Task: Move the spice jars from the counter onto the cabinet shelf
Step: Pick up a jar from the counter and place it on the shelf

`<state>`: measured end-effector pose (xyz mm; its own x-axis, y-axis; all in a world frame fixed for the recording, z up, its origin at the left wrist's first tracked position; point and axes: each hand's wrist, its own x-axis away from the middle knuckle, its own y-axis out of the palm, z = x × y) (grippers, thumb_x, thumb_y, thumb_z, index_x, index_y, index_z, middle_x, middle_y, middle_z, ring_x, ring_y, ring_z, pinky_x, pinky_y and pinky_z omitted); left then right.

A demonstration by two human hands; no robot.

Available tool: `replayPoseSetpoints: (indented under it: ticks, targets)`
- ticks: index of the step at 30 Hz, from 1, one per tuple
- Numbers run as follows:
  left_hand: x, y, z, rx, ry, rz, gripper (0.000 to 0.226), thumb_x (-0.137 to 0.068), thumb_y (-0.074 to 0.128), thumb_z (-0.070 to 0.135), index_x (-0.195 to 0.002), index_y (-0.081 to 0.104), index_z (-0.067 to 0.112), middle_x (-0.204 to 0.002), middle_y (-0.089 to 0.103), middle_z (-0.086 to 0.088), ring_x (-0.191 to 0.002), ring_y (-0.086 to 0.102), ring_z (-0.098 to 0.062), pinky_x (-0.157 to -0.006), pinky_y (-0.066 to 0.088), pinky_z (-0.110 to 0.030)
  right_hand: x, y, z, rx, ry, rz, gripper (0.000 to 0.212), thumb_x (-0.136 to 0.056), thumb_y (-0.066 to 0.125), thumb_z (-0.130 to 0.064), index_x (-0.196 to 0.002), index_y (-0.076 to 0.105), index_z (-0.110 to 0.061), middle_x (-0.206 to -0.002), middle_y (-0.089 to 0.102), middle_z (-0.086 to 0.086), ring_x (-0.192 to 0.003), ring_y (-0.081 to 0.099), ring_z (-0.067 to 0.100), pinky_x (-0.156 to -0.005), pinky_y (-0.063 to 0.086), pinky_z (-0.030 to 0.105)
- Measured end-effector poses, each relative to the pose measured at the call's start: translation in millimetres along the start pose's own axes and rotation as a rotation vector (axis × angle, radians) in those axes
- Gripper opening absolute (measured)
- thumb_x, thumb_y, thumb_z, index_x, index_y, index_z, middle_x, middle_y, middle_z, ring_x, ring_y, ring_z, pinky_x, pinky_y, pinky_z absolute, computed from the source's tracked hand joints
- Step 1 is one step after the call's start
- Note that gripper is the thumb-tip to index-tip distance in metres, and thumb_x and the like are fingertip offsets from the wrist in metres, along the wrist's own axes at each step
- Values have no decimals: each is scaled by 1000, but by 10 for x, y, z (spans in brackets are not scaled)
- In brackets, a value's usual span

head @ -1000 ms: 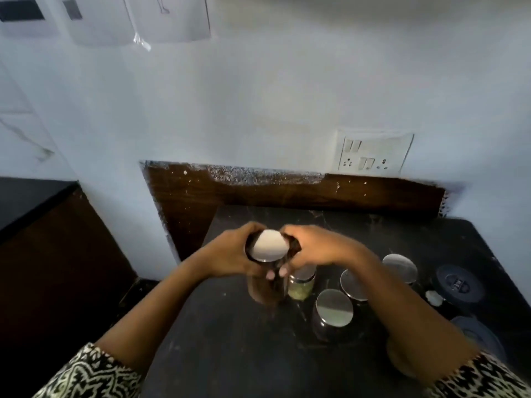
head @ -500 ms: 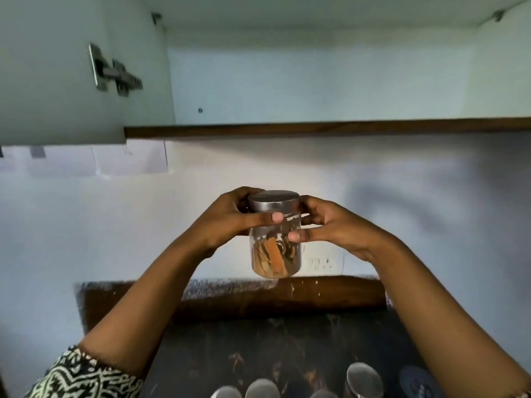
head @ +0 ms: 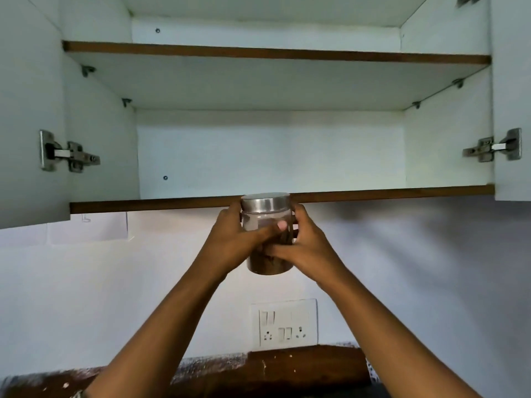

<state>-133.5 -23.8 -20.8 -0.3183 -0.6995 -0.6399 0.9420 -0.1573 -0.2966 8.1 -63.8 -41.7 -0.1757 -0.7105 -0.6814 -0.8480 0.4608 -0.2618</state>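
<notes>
A clear spice jar (head: 267, 215) with a steel lid and brown contents is held upright in the air. Its lid is level with the brown front edge of the lower cabinet shelf (head: 172, 204). My left hand (head: 234, 239) grips the jar from the left, thumb across its front. From the right, my right hand (head: 304, 245) grips it with fingers curled round its lower front. The white cabinet stands open with nothing on either shelf. The counter and the other jars are out of view.
An upper shelf (head: 258, 53) runs across the cabinet. Both doors stand open, with hinges at the left (head: 69, 152) and the right (head: 494, 146). A white socket plate (head: 284, 323) sits on the wall below, above a brown backsplash strip (head: 273, 369).
Both hands have lifted the jar from the counter up to the lower shelf's front edge. The view has tilted upward, so the counter and the other jars have dropped out of sight.
</notes>
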Motion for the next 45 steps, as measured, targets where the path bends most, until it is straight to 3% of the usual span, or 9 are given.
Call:
replayPoseSetpoints:
  ticks: [7, 13, 16, 21, 27, 33, 36, 39, 45]
  targets:
    - [-198, 14, 120, 251, -114, -149, 52, -68, 72, 41, -116, 63, 21, -105, 72, 2, -94, 67, -14, -68, 53, -26, -158, -412, 119, -288, 108, -315, 74, -66, 82, -30, -130, 44, -39, -122, 60, 4, -112, 61, 19, -91, 54, 38]
    - [-230, 299, 142, 146, -25, -11, 51, -73, 77, 38, -119, 57, 30, -106, 66, 8, -96, 67, -10, -74, 56, -28, -182, -358, 116, -107, -47, -10, 80, -59, 87, -33, -122, 40, -46, -118, 54, -15, -105, 57, 5, -83, 53, 23]
    - [-279, 292, 166, 253, -69, -41, 46, -72, 77, 33, -115, 62, 25, -105, 72, 3, -94, 69, -13, -72, 57, -30, -208, -456, 107, -153, -59, -51, 73, -63, 85, -32, -115, 39, -55, -124, 53, -12, -109, 56, 6, -88, 53, 27]
    - [-346, 268, 157, 426, -132, -115, 57, -68, 70, 40, -120, 62, 19, -108, 72, -4, -90, 69, -18, -73, 55, -33, -253, -731, 121, -320, 105, -314, 79, -63, 82, -31, -131, 42, -39, -121, 59, -3, -114, 59, 15, -99, 47, 38]
    - [-280, 510, 199, 385, -111, 44, 44, -77, 72, 34, -113, 56, 16, -101, 71, 0, -87, 69, -10, -67, 51, -24, -235, -615, 88, -171, 9, 32, 84, -63, 85, -31, -131, 35, -38, -102, 55, -22, -91, 57, -8, -73, 46, 12]
    - [-309, 399, 205, 470, -90, 53, 51, -69, 68, 38, -115, 62, 17, -101, 71, -4, -94, 67, -19, -86, 52, -35, -312, -804, 71, -351, 45, -116, 85, -60, 82, -33, -137, 44, -26, -115, 65, 2, -108, 63, 17, -97, 47, 31]
    - [-308, 363, 213, 485, -60, 85, 39, -74, 66, 35, -110, 62, 20, -90, 75, 1, -88, 68, -16, -85, 52, -33, -354, -816, 39, -407, 23, -197, 61, -66, 74, -22, -125, 56, -19, -105, 71, 3, -101, 67, 17, -94, 49, 27]
    - [-294, 333, 244, 441, -2, 192, 32, -82, 63, 36, -109, 63, 18, -88, 76, 4, -87, 71, -12, -76, 52, -27, -404, -720, -23, -402, -1, -130, 56, -63, 78, -25, -116, 61, -22, -100, 74, 2, -96, 70, 15, -93, 50, 29]
    - [-252, 83, 263, 179, 108, 183, 62, -68, 71, 48, -126, 59, 30, -108, 71, 6, -96, 68, -9, -85, 48, -24, -557, -492, -205, -348, -54, -99, 53, -70, 79, -20, -120, 59, -24, -106, 72, -3, -99, 68, 10, -89, 51, 26]
